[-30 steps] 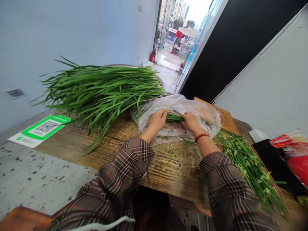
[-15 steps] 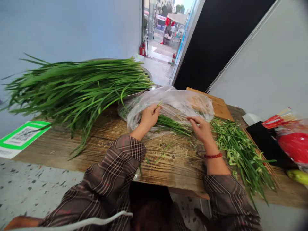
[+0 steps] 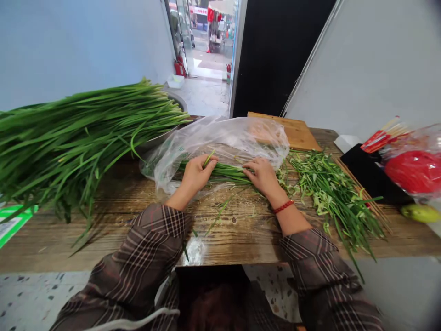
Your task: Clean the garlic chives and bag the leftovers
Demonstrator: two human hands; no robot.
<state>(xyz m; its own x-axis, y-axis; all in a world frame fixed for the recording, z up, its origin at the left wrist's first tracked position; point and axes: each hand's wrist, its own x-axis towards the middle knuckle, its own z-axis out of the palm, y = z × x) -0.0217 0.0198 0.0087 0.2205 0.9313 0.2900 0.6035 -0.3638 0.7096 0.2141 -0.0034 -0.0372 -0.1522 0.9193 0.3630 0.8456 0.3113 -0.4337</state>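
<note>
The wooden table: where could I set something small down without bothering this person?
Bare wood of the table shows front left, between the big green bunch and the left sleeve, and front right, beside the loose greens, in front of the yellow-green item. Crowded: around the left hand, right hand, plastic bag and stalks. Scraps dot the middle.

Wears brown plaid sleeves with pale and reddish lines, broad cuffs, and a red beaded bracelet on the right wrist.
</note>
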